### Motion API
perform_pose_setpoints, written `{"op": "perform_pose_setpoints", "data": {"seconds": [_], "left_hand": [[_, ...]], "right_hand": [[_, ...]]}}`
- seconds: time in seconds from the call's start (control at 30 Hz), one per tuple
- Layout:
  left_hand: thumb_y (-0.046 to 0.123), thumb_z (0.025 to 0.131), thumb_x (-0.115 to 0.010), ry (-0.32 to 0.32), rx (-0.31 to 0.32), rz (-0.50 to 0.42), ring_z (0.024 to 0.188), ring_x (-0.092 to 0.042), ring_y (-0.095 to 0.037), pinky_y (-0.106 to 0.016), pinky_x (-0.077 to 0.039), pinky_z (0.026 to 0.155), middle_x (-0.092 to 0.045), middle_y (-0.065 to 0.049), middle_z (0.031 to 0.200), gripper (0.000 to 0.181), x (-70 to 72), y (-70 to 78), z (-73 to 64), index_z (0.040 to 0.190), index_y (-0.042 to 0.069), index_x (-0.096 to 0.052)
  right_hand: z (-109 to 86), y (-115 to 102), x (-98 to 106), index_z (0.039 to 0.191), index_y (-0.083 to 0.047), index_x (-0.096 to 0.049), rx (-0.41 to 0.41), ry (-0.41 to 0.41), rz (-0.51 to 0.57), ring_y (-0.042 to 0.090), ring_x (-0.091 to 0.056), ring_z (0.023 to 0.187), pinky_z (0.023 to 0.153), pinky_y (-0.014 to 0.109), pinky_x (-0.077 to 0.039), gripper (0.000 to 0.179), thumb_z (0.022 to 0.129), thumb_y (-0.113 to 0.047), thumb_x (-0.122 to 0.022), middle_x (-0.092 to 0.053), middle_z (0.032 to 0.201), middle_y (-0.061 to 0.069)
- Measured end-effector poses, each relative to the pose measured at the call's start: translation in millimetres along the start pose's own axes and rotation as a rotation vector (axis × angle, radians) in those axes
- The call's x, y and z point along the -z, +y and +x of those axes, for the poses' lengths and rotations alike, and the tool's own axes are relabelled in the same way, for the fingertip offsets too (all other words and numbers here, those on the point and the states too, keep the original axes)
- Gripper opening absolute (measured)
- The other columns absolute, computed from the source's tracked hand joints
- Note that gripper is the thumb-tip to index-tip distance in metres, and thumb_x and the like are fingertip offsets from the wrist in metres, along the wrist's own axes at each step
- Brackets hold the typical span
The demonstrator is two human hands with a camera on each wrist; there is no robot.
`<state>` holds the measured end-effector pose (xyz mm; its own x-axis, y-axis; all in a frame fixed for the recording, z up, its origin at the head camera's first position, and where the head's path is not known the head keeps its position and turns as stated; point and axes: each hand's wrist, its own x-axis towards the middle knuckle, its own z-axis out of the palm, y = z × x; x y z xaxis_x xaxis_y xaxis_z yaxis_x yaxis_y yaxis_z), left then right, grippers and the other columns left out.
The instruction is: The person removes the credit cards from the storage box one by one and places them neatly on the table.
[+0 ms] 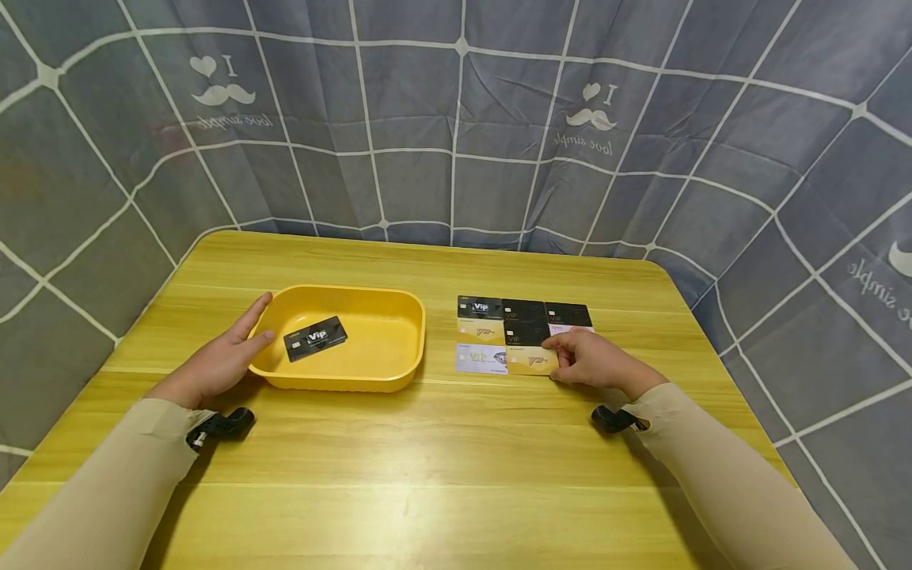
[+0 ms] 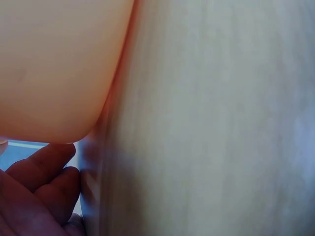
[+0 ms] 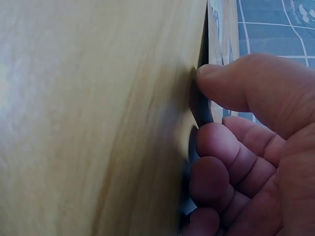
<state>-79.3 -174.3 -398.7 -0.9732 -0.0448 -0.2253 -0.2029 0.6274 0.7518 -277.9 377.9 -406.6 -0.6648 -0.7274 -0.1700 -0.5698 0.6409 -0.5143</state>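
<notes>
My right hand (image 1: 594,360) pinches the right edge of a gold card (image 1: 530,361) at the near side of a group of cards. In the right wrist view, the thumb (image 3: 231,78) and curled fingertips come close together just over the table. Beside the gold card lies a silver VIP card (image 1: 480,358); above it is a black VIP card (image 1: 523,332). A yellow tray (image 1: 342,380) stands at left with a black Vip card (image 1: 316,339) inside. My left hand (image 1: 221,356) rests against its left end, fingers extended along the outside and thumb over the rim.
Behind the gold card, several more cards lie in rows: black ones (image 1: 523,309), another gold one (image 1: 480,329) and a pink one (image 1: 570,328) partly covered by the right hand. The wooden table (image 1: 427,467) ends at a grey checked curtain (image 1: 413,186).
</notes>
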Motion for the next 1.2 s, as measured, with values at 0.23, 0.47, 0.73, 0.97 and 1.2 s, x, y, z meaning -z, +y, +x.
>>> {"op": "perform_pose_setpoints", "data": {"seconds": [0.23,0.47,0.73,0.97,1.2], "left_hand": [[0.047,0.115,-0.033,-0.003,-0.007,-0.013,0.156,0.003,-0.061,-0.083,-0.007,0.118,0.014,-0.018,0.176,0.073,0.4,0.0,0.2,0.168,0.034,0.016],[0.045,0.115,-0.033,-0.004,-0.015,-0.026,0.157,0.004,-0.061,-0.082,-0.006,0.118,0.014,-0.019,0.176,0.073,0.1,-0.3,0.7,0.168,0.033,0.015],[0.046,0.115,-0.033,-0.006,-0.006,-0.026,0.156,0.004,-0.061,-0.083,-0.006,0.118,0.015,-0.019,0.176,0.073,-0.2,-0.3,0.5,0.168,0.034,0.016],[0.047,0.115,-0.033,-0.005,-0.002,-0.013,0.156,0.003,-0.062,-0.083,-0.007,0.117,0.015,-0.018,0.176,0.073,-0.3,0.3,-0.4,0.168,0.034,0.016],[0.046,0.115,-0.033,-0.004,-0.004,-0.013,0.156,0.003,-0.062,-0.084,-0.007,0.117,0.015,-0.018,0.176,0.073,-0.2,0.2,-0.4,0.168,0.034,0.016]], "right_hand": [[0.1,1.3,-1.4,0.132,0.003,-0.069,-0.006,0.000,0.002,0.007,-0.048,0.059,0.077,0.025,-0.047,0.047,0.089,-0.010,-0.081,-0.056,0.065,-0.007],[0.3,2.4,-2.0,0.134,0.003,-0.067,-0.014,-0.003,0.016,0.009,-0.049,0.059,0.068,0.024,-0.045,0.050,0.088,-0.010,-0.082,-0.057,0.066,-0.005],[-0.4,1.8,-1.8,0.135,0.002,-0.067,-0.006,-0.008,0.038,0.009,-0.050,0.061,0.065,0.023,-0.045,0.050,0.088,-0.009,-0.081,-0.057,0.069,-0.005],[-1.6,1.3,-1.9,0.131,-0.004,-0.071,-0.040,-0.031,0.069,0.012,-0.049,0.061,0.059,0.024,-0.041,0.042,0.090,-0.010,-0.080,-0.058,0.070,-0.005],[-1.8,1.5,-1.7,0.130,-0.005,-0.073,-0.057,-0.046,0.064,0.013,-0.049,0.061,0.058,0.024,-0.039,0.040,0.091,-0.011,-0.079,-0.058,0.070,-0.004]]}}
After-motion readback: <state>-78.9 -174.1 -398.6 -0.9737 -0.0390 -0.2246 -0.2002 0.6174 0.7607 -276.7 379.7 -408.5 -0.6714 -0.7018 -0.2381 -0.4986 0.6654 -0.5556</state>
